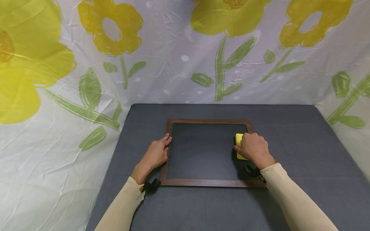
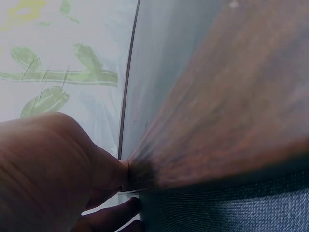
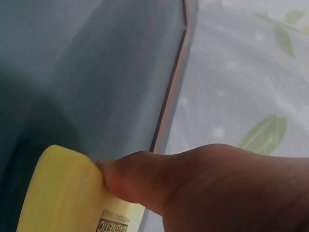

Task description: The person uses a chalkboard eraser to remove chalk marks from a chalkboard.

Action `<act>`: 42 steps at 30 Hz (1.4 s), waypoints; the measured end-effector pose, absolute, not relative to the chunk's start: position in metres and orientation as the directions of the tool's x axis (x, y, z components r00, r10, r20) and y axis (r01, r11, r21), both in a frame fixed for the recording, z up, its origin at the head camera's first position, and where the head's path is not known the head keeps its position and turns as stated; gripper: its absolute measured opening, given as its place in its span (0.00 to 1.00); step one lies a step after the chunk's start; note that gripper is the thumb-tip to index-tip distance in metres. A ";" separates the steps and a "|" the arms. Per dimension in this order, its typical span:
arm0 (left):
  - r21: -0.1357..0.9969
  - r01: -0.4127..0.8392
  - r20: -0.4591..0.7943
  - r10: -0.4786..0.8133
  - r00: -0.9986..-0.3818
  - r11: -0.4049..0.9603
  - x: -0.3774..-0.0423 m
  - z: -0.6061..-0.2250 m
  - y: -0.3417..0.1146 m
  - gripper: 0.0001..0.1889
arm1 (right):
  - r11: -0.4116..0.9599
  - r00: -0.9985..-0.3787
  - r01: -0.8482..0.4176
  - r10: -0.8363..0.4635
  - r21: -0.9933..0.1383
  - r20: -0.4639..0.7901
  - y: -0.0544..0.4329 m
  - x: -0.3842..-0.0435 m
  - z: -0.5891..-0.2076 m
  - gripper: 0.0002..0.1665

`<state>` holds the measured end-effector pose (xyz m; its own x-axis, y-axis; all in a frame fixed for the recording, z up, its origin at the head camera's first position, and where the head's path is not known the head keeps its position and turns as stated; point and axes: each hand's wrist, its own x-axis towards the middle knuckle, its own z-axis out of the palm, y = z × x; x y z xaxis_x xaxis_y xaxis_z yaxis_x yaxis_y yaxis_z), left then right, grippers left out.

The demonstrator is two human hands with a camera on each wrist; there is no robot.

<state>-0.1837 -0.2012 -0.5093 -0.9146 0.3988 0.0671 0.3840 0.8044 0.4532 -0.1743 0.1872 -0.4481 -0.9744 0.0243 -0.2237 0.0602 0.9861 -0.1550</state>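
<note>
A blackboard (image 1: 205, 150) in a brown wooden frame (image 1: 214, 183) lies flat on the dark grey table. At its left side my left hand (image 1: 156, 153) holds the frame's edge; in the left wrist view the thumb (image 2: 108, 169) presses on the wood and the fingers sit lower, along the side. My right hand (image 1: 255, 148) grips a yellow whiteboard eraser (image 1: 239, 140) over the right part of the board. Seen from the right wrist, the thumb lies against the eraser (image 3: 63, 191), which bears "magnetic" lettering. The other right fingers are hidden there.
The dark grey table (image 1: 292, 128) extends around the board on all sides. A white cloth (image 1: 173, 70) with yellow flowers and green leaves hangs behind the table and at both sides. Black straps with small cameras (image 1: 152, 185) are on both wrists.
</note>
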 end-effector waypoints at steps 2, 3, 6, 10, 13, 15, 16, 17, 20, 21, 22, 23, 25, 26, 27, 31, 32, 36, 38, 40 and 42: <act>0.451 0.389 0.072 0.401 -0.913 0.804 -0.184 -0.510 -0.202 0.27 | 0.988 -0.975 0.052 0.019 -0.144 -0.219 0.186 -0.175 -0.448 0.24; 0.450 0.390 0.074 0.401 -0.913 0.803 -0.184 -0.510 -0.202 0.27 | 0.989 -0.976 0.051 0.020 -0.139 -0.218 0.185 -0.175 -0.448 0.24; 0.451 0.390 0.078 0.399 -0.914 0.803 -0.184 -0.510 -0.202 0.27 | 0.991 -0.977 0.044 0.015 -0.129 -0.214 0.183 -0.175 -0.448 0.24; 0.454 0.390 0.080 0.399 -0.913 0.801 -0.184 -0.508 -0.203 0.27 | 0.991 -0.978 0.046 0.019 -0.127 -0.206 0.181 -0.174 -0.449 0.25; 0.458 0.390 0.078 0.401 -0.913 0.798 -0.184 -0.508 -0.204 0.27 | 0.991 -0.980 0.043 0.016 -0.130 -0.197 0.179 -0.174 -0.449 0.25; 0.461 0.388 0.075 0.401 -0.913 0.798 -0.185 -0.508 -0.204 0.27 | 0.991 -0.981 0.038 0.012 -0.130 -0.195 0.176 -0.175 -0.449 0.25; 0.463 0.386 0.074 0.399 -0.914 0.798 -0.185 -0.508 -0.204 0.27 | 0.991 -0.981 0.034 0.008 -0.131 -0.193 0.175 -0.175 -0.449 0.25; 0.465 0.384 0.073 0.398 -0.915 0.798 -0.185 -0.508 -0.204 0.27 | 0.991 -0.981 0.030 0.004 -0.129 -0.192 0.173 -0.176 -0.448 0.25; 0.468 0.381 0.072 0.395 -0.916 0.797 -0.185 -0.508 -0.204 0.27 | 0.992 -0.982 0.020 -0.004 -0.126 -0.190 0.166 -0.177 -0.449 0.25; 0.468 0.381 0.074 0.395 -0.916 0.797 -0.185 -0.508 -0.204 0.27 | 0.992 -0.982 0.015 -0.009 -0.122 -0.189 0.163 -0.177 -0.450 0.25; 0.470 0.380 0.073 0.394 -0.916 0.796 -0.185 -0.508 -0.204 0.27 | 0.993 -0.982 0.010 -0.012 -0.120 -0.186 0.160 -0.177 -0.450 0.25; 0.472 0.379 0.071 0.394 -0.916 0.796 -0.185 -0.508 -0.204 0.27 | 0.993 -0.983 0.004 -0.018 -0.117 -0.182 0.158 -0.178 -0.450 0.25; 0.475 0.377 0.069 0.394 -0.917 0.795 -0.185 -0.509 -0.204 0.27 | 0.993 -0.984 -0.007 -0.027 -0.116 -0.174 0.152 -0.179 -0.451 0.24; 0.476 0.378 0.068 0.395 -0.916 0.794 -0.185 -0.509 -0.204 0.27 | 0.993 -0.985 -0.012 -0.032 -0.117 -0.169 0.150 -0.179 -0.452 0.24; 0.477 0.378 0.069 0.395 -0.916 0.794 -0.185 -0.510 -0.204 0.27 | 0.993 -0.985 -0.017 -0.036 -0.119 -0.167 0.147 -0.180 -0.452 0.24; 0.481 0.379 0.071 0.396 -0.916 0.791 -0.185 -0.511 -0.204 0.27 | 0.991 -0.987 -0.026 -0.047 -0.131 -0.155 0.135 -0.181 -0.454 0.23; 0.480 0.379 0.072 0.395 -0.916 0.791 -0.185 -0.511 -0.204 0.27 | 0.991 -0.987 -0.028 -0.047 -0.128 -0.153 0.132 -0.182 -0.454 0.24; 0.481 0.372 0.065 0.391 -0.918 0.794 -0.185 -0.511 -0.203 0.27 | 0.993 -0.989 -0.034 -0.050 -0.117 -0.142 0.118 -0.184 -0.457 0.24; 0.482 0.368 0.060 0.389 -0.919 0.795 -0.185 -0.510 -0.203 0.27 | 0.992 -0.989 -0.039 -0.056 -0.118 -0.138 0.111 -0.185 -0.458 0.24; 0.483 0.367 0.059 0.389 -0.919 0.795 -0.184 -0.510 -0.202 0.27 | 0.991 -0.989 -0.045 -0.062 -0.123 -0.134 0.104 -0.186 -0.459 0.24; 0.485 0.367 0.058 0.389 -0.919 0.794 -0.184 -0.510 -0.202 0.27 | 0.991 -0.989 -0.054 -0.070 -0.122 -0.128 0.097 -0.187 -0.459 0.24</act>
